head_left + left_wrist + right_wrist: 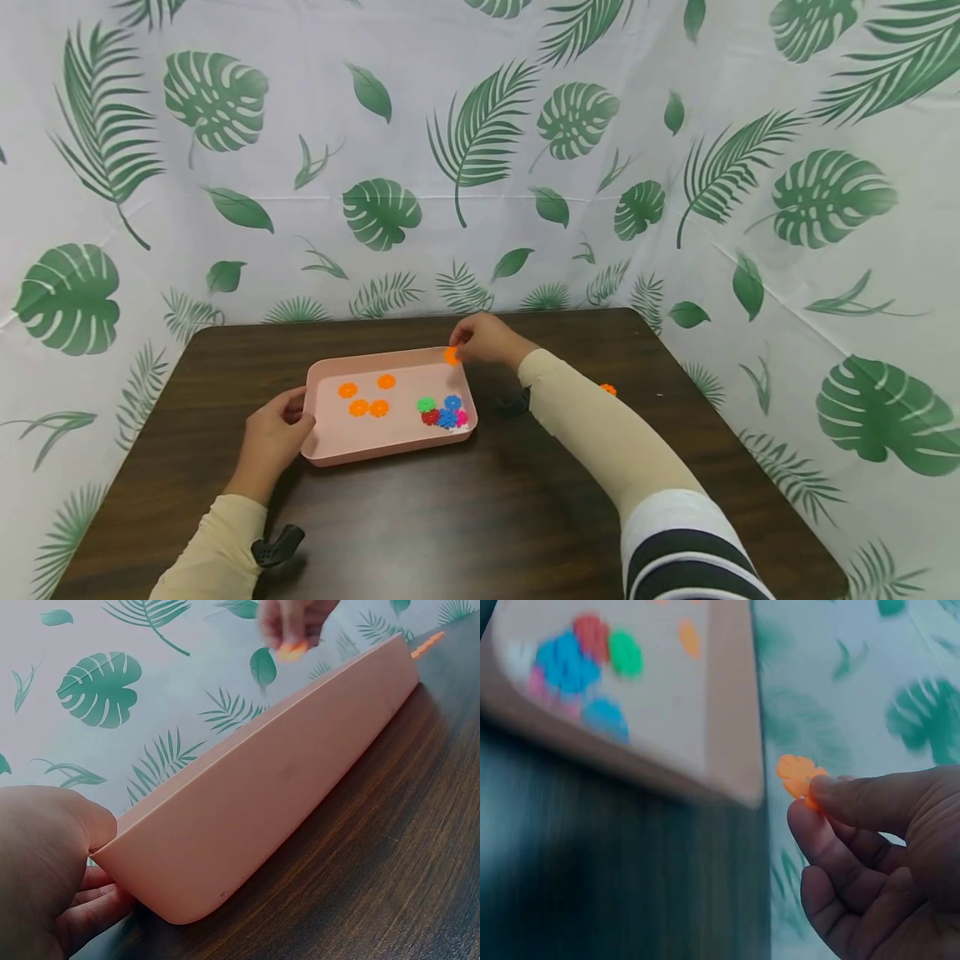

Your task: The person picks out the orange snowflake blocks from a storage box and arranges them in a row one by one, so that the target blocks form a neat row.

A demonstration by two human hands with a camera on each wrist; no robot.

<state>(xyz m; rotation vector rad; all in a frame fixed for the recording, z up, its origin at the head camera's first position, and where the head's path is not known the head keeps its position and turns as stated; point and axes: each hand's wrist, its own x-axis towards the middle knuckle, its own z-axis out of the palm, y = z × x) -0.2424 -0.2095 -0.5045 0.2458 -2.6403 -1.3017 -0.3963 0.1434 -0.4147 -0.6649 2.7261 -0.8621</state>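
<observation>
A shallow pink tray (337,432) sits on the dark wooden table. My left hand (268,437) grips its left end, thumb at the rim and fingers curled against the outside wall in the left wrist view. Between thumb and fingertips, my right hand (489,337) pinches an orange flower-shaped plastic disc (799,776) just above the tray's far right corner. Several orange discs (348,390) lie spread over the left half of the tray. A cluster of blue discs (447,418), with green, red, pink and white ones, lies at the tray's right end.
Another orange disc (608,389) lies on the table (420,525) right of the tray, partly behind my right sleeve. A leaf-patterned cloth (480,242) hangs behind the table and along its right side. A black strap mount (278,547) sits at my left wrist.
</observation>
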